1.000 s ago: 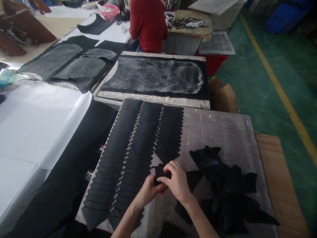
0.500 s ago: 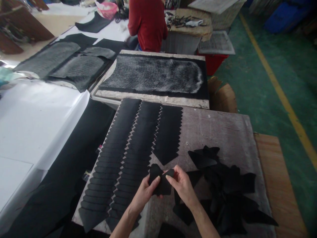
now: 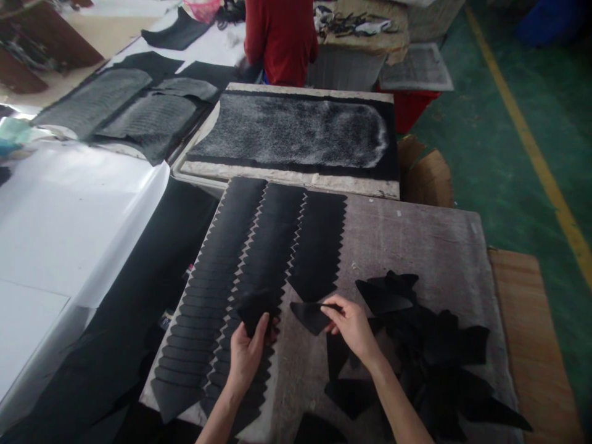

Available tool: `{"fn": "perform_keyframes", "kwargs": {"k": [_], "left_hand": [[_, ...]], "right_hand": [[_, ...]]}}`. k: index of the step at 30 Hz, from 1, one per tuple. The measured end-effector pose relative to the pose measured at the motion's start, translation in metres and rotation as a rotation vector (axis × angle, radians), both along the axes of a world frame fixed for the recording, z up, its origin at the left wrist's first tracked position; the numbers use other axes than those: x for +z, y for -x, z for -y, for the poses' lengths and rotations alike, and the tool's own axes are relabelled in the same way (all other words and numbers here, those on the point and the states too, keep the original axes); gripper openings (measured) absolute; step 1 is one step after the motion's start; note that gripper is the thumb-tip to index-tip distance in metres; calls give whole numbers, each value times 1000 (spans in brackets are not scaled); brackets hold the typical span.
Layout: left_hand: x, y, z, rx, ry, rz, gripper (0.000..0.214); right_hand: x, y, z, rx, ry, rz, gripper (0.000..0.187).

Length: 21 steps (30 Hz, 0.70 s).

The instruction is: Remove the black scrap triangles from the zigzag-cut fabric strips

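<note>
The right hand (image 3: 350, 327) has a single dark piece (image 3: 308, 316) pinched between thumb and fingertips, its pointed end hanging toward the other hand. The left hand (image 3: 247, 354) is closed around a small bunch of similar pieces (image 3: 254, 308), thumb on top, above the middle row. A moment ago the two hands were together, fingering the same bunch; now they have drawn apart and one piece has come away, which I take to mean it has been singled out from the others. Just beyond the right hand and a little to its left is the pointed near end of the shortest row (image 3: 319, 240); from here I can't tell whether the held piece touches it or hangs clear. Beneath and beyond the left hand runs the middle row (image 3: 275, 234), and further left another row (image 3: 226, 246), both of overlapping pieces with toothed edges. To the right of the right hand a loose heap of dark pieces (image 3: 435, 345) sprawls over the counter (image 3: 411, 240). Farther out, ahead of both hands, lies a dark panel with whitish speckling (image 3: 300, 132), and past that is a person in a red top (image 3: 280, 40).
</note>
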State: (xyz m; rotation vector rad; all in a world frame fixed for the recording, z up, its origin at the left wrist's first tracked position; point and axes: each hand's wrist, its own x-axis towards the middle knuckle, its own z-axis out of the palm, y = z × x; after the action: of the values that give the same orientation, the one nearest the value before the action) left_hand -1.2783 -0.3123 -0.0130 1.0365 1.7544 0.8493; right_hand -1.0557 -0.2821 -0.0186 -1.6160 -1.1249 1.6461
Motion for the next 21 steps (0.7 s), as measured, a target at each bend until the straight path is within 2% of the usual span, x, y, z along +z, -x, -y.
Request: {"fn": "perform_keyframes", "kwargs": {"k": [3, 7, 11, 15, 21], "left_hand": [[3, 16, 1, 141, -4, -20, 31], [0, 21, 11, 130, 28, -39, 30], [-12, 15, 24, 80, 59, -46, 30], [-22, 10, 32, -20, 48, -100, 29], [-20, 9, 27, -349, -156, -345, 17]], "right_hand": [[-7, 1, -8, -104, 68, -91, 31], [-17, 9, -13, -172, 99, -148, 38], [-25, 18, -16, -239, 85, -194, 43], [-31, 23, -17, -235, 58, -132, 42], [-28, 23, -12, -198, -39, 145, 36]]}}
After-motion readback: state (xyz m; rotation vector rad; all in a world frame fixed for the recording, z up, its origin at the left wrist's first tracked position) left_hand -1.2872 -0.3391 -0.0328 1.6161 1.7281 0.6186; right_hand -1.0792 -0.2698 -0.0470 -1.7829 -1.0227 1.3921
